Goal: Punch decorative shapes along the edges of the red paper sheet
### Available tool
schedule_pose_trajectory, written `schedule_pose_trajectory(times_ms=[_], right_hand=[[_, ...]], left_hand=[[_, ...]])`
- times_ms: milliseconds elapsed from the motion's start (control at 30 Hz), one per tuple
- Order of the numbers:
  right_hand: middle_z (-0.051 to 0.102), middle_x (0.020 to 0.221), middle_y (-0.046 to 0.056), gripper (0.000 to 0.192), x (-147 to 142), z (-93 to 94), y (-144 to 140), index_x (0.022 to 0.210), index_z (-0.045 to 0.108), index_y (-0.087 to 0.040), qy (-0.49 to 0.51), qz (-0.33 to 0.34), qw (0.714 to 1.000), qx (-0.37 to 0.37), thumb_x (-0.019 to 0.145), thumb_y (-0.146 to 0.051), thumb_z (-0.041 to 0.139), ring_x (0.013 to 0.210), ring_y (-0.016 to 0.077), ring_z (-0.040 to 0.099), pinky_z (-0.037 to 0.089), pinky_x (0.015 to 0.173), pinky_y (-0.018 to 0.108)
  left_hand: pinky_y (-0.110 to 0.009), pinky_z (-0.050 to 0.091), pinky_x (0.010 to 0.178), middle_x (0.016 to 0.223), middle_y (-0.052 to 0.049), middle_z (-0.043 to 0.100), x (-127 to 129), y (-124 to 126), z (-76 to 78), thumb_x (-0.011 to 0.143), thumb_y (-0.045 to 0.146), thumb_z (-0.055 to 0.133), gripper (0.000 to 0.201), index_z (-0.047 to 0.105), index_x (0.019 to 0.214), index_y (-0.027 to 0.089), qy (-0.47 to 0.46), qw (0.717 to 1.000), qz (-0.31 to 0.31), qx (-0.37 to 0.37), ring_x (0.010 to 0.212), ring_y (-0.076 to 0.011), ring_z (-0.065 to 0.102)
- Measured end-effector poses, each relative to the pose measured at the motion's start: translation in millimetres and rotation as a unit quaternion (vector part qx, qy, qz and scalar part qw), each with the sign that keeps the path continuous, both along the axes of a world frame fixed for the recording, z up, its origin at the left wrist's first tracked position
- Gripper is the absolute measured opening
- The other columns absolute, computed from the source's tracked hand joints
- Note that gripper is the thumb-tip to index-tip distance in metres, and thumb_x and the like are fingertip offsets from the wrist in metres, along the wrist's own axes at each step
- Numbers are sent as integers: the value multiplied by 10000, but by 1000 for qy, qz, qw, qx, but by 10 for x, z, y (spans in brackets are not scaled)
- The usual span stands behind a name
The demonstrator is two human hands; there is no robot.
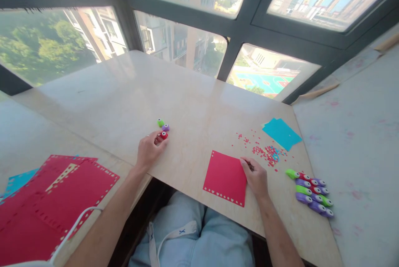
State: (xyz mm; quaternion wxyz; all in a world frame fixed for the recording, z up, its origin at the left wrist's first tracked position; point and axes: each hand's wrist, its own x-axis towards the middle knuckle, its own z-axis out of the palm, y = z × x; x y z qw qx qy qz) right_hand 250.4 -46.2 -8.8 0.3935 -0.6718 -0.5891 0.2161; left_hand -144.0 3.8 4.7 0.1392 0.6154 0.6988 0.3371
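Observation:
My left hand (pixel 150 149) rests on the pale wooden table (pixel 193 105), its fingertips closed around a small red paper punch (pixel 163 135). A purple punch (pixel 166 127) and a green punch (pixel 160 122) sit just beyond it. My right hand (pixel 254 175) lies on the right edge of a red paper square (pixel 225 177), whose near edge carries a row of punched holes; the fingers pinch that edge.
Red and blue punched bits (pixel 264 150) are scattered right of the red square, with turquoise paper sheets (pixel 282 133) behind them. Several green and purple punches (pixel 311 192) lie in a row at right. Red punched sheets (pixel 52 200) are stacked at left. Windows ring the table.

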Motion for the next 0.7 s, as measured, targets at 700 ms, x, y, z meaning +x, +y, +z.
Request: schedule_pose_trajectory(times_ms=[700], right_hand=[[740,868,72,262,-119,100,30,892,725,-182,-4,-12,1000,21,885,-360,535,738,188,657,506,704,295]], left_hand=[[-307,374,620,677,-11,577,980,108,21,860,484,552,323,518,695,209,13,980,-199,-13,636,-177,533]])
